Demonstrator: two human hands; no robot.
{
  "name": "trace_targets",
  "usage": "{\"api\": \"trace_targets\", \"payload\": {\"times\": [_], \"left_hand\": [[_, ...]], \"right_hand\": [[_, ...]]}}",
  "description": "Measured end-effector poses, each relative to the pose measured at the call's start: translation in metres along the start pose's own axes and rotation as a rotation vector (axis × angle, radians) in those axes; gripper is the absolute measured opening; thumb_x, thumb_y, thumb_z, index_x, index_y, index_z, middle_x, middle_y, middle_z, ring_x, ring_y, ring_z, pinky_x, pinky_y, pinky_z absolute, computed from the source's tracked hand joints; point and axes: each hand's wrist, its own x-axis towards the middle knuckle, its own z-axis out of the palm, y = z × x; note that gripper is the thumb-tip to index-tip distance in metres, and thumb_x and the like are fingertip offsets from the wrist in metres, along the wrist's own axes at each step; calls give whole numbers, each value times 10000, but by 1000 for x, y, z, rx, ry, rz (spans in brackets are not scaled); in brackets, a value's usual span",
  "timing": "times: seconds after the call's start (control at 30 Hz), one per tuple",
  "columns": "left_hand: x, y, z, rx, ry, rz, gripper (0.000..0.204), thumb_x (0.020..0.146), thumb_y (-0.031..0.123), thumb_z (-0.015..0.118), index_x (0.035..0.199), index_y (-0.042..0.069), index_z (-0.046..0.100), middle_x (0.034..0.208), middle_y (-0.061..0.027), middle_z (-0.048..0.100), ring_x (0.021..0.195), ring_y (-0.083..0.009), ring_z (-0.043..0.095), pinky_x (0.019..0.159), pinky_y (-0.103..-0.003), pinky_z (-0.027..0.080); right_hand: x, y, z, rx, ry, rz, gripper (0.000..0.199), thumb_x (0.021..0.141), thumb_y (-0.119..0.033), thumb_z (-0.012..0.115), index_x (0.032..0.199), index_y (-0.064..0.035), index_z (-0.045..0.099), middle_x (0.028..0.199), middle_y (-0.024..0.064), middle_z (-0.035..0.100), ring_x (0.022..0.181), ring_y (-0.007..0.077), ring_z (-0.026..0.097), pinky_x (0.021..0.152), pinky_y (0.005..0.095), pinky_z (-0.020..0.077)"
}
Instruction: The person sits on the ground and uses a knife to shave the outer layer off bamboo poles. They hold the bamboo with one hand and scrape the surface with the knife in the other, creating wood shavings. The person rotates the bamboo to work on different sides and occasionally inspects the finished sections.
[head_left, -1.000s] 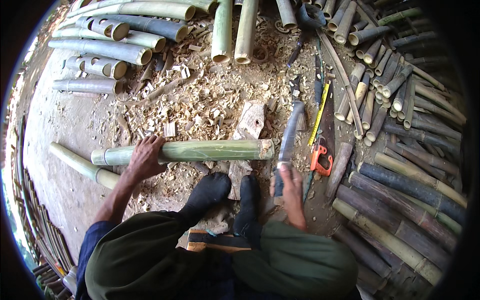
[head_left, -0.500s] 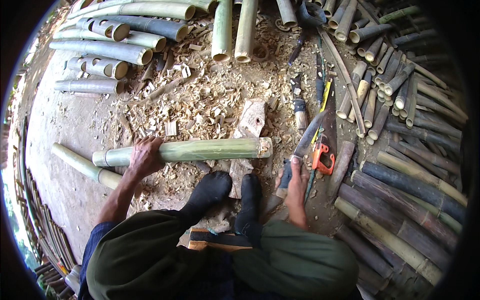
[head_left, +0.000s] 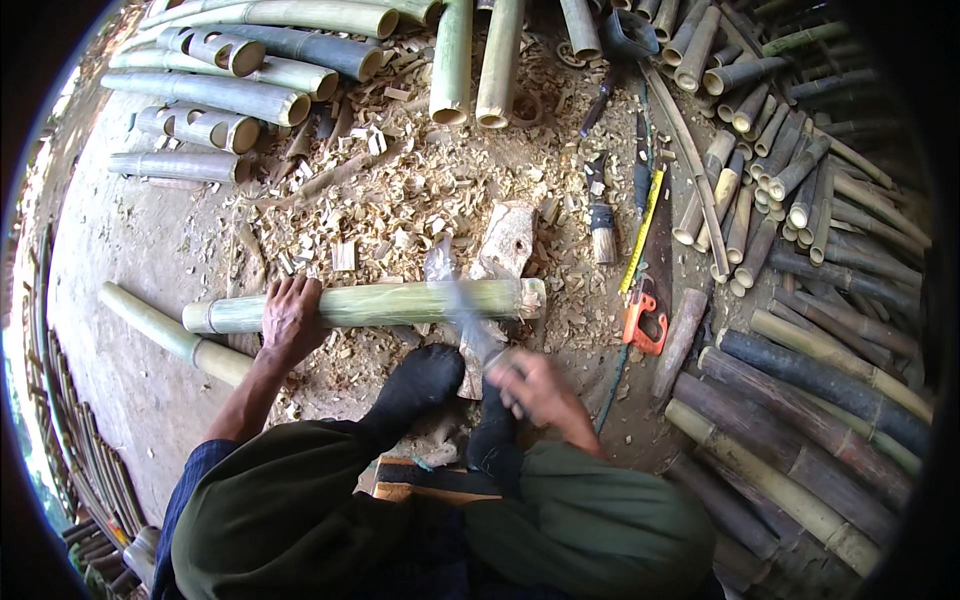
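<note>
A green bamboo tube (head_left: 400,303) lies crosswise in front of my feet, its right part over a pale, rough wooden block (head_left: 507,238). My left hand (head_left: 291,318) is closed over the tube's left part from above. In my right hand (head_left: 545,395), to the right of my feet, is the handle of a machete (head_left: 468,318). Its motion-smeared blade slants up and leftward across the tube's right part; I cannot tell whether it touches the bamboo.
Wood chips (head_left: 400,220) cover the ground beyond the tube. An orange-handled saw (head_left: 645,322), a yellow measuring tape (head_left: 642,230) and a brush-like tool (head_left: 601,225) lie to the right. Stacked bamboo poles (head_left: 800,400) fill the right side. Another bamboo piece (head_left: 165,328) lies left.
My right hand has swung the machete leftward, from beside the orange-handled saw to across the bamboo tube. My left hand has stayed on the tube, which has hardly moved.
</note>
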Motion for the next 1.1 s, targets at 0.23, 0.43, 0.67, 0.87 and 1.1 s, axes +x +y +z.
{"api": "trace_targets", "payload": {"times": [0.23, 0.43, 0.67, 0.87, 1.1], "left_hand": [[-11, 0, 8, 80, 100, 8, 448, 645, 120, 830, 1024, 56, 600, 983, -140, 633, 978, -368, 627, 911, -493, 476], [-15, 1, 6, 55, 155, 22, 431, 674, 62, 762, 1071, 49, 593, 1009, -146, 645, 983, -370, 622, 908, -499, 475], [-11, 3, 7, 52, 169, 46, 338, 717, 92, 717, 1027, 61, 586, 964, -138, 612, 944, -348, 604, 886, -485, 460], [-14, -4, 3, 66, 154, 37, 335, 727, 95, 720, 1030, 58, 584, 968, -141, 614, 949, -354, 610, 894, -484, 463], [-17, -4, 1, 59, 141, 37, 338, 729, 90, 723, 1033, 54, 581, 977, -146, 616, 952, -357, 612, 895, -487, 465]], "right_hand": [[-6, -6, -38, 507, 513, -195, 293, 1098, -370, 633, 1147, -81, 634, 707, 35, 638, 519, 133, 601, 477, 297, 503], [2, -4, -30, 193, 202, -24, 303, 1087, -358, 647, 1154, -64, 619, 729, 42, 644, 513, 130, 588, 482, 288, 506], [2, 19, -35, 329, 420, -116, 302, 1099, -357, 630, 1144, -58, 624, 706, 54, 653, 499, 145, 607, 457, 290, 496], [-5, 9, -52, 313, 294, -129, 324, 1106, -372, 611, 1152, -52, 628, 699, 57, 648, 504, 146, 603, 447, 302, 504], [6, -28, -4, -163, -153, 21, 332, 1089, -372, 645, 1160, -48, 674, 722, 49, 677, 531, 131, 623, 487, 293, 505]]}}
